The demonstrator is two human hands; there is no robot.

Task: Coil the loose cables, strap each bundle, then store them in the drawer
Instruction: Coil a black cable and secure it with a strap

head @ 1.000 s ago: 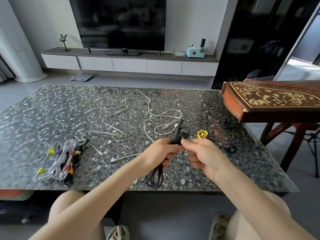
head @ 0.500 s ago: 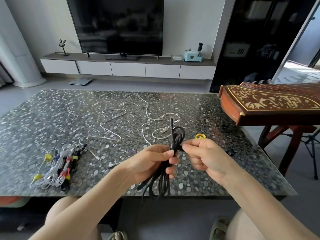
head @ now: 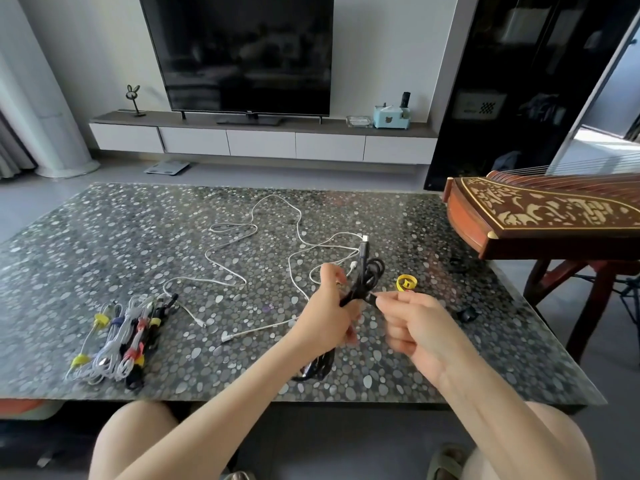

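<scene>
a pebble-patterned surface (head: 104,237) is noted. loose white cables (head: 242,233) are spread across its middle, and strapped bundles (head: 121,341) are laid at its left. a coiled black cable (head: 367,275) is gripped above it by the left hand (head: 329,320), and its free end is pinched by the right hand (head: 415,327). a yellow strap (head: 406,283) is seen just beyond the right hand.

One black cable (head: 363,261), one yellow strap (head: 401,285), one television (head: 242,53) — strapped bundles (head: 117,341) overlap, count unclear.
</scene>
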